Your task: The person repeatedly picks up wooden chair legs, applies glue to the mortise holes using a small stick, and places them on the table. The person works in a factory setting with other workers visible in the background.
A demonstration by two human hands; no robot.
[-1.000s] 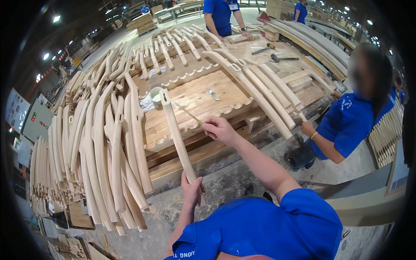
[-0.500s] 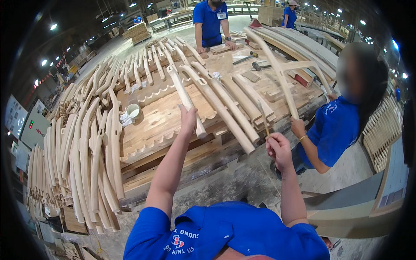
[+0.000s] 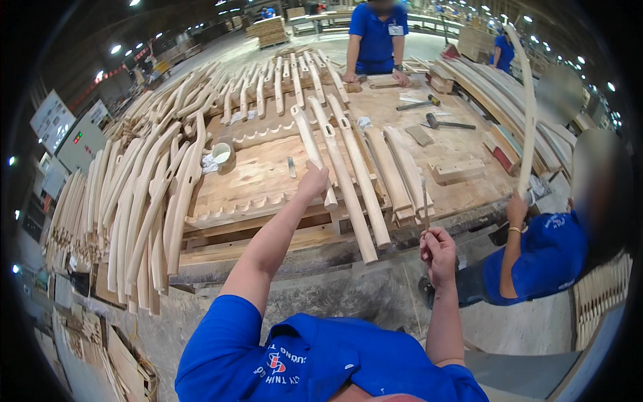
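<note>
My left hand (image 3: 313,182) is wrapped round the near end of a pale wooden chair leg (image 3: 305,137), which has a slot near its far end. Beside it on the right lie two more slotted wooden legs (image 3: 347,191), their near ends jutting past the table edge. In my right hand (image 3: 439,256), closed in a pinch, a thin stick (image 3: 425,204) points upward; its tip is too fine to make out. That hand is in front of the table edge, apart from the wood. A small flat piece (image 3: 291,167) lies on the board left of the held leg.
A white cup (image 3: 222,153) with a rag stands by a large pile of curved wooden legs (image 3: 144,194) at left. Scalloped rails (image 3: 234,213) cross the table (image 3: 251,181). Mallets (image 3: 450,123) lie farther right. One co-worker (image 3: 378,37) stands opposite; another (image 3: 536,258) holds a long curved piece at right.
The view has swung, so the table sits differently. My left hand still grips the leg, now closer alongside the other two. The right co-worker's wooden piece has turned more upright and moved right.
</note>
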